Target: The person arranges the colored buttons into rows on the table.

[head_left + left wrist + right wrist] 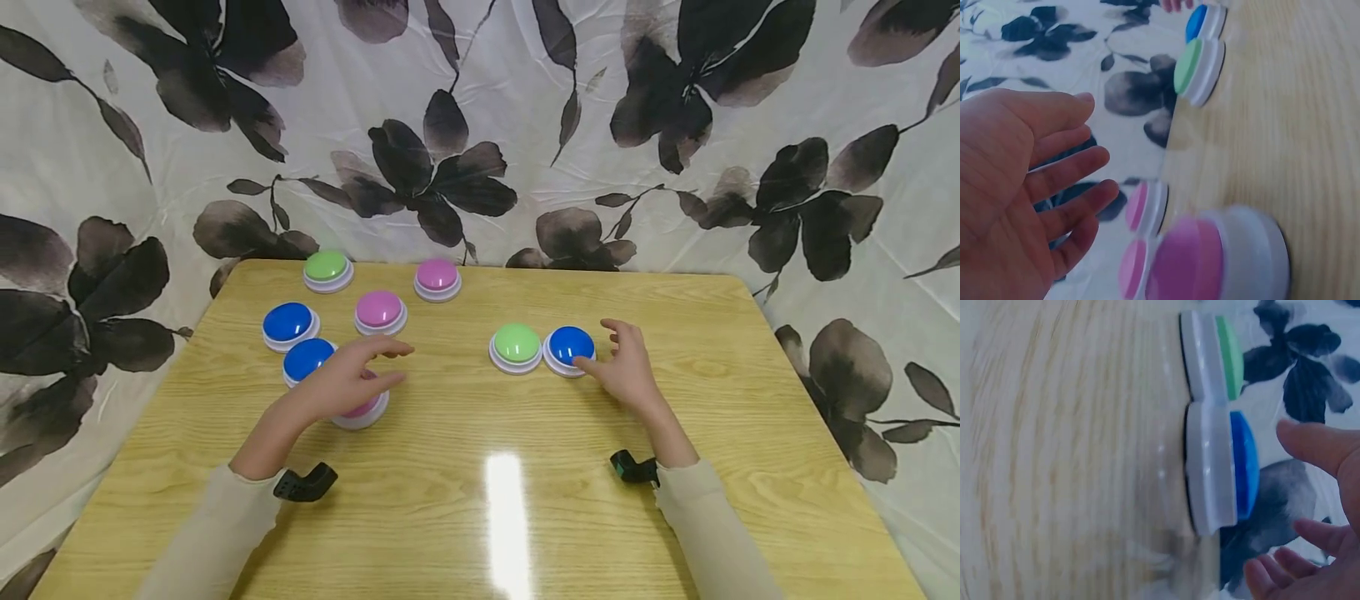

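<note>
My left hand hovers over a pink push button with a white base, its fingers loosely spread and holding nothing. The hand partly hides that button and the edge of a blue button in the head view. On the right, a green button and a blue button sit side by side, their bases touching. My right hand is just right of the blue button, thumb toward it. In the right wrist view a gap shows between thumb and blue dome; the fingers hold nothing.
Farther back on the left stand another blue button, a green button and two pink buttons, one nearer and one farther. All rest on a wooden table. Floral cloth hangs behind it.
</note>
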